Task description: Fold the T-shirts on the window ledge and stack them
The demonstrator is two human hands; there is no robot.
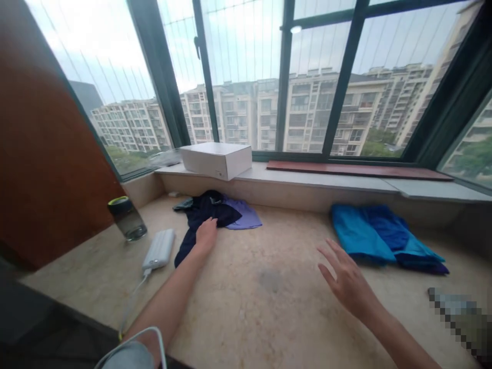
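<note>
My left hand (206,234) reaches forward onto a crumpled dark navy garment (202,212) that lies on the beige stone ledge (269,287); its fingers curl down onto the cloth. A purple garment (246,214) lies under and right of the navy one. My right hand (346,279) hovers over the ledge with fingers spread, holding nothing. A folded blue garment (378,233) lies just beyond and right of it.
A white box (217,159) stands on the window sill. A white power bank (159,248) with a cable and a dark bottle (126,218) stand at the left. A brown wall bounds the left side. A reddish board (357,170) lies along the sill.
</note>
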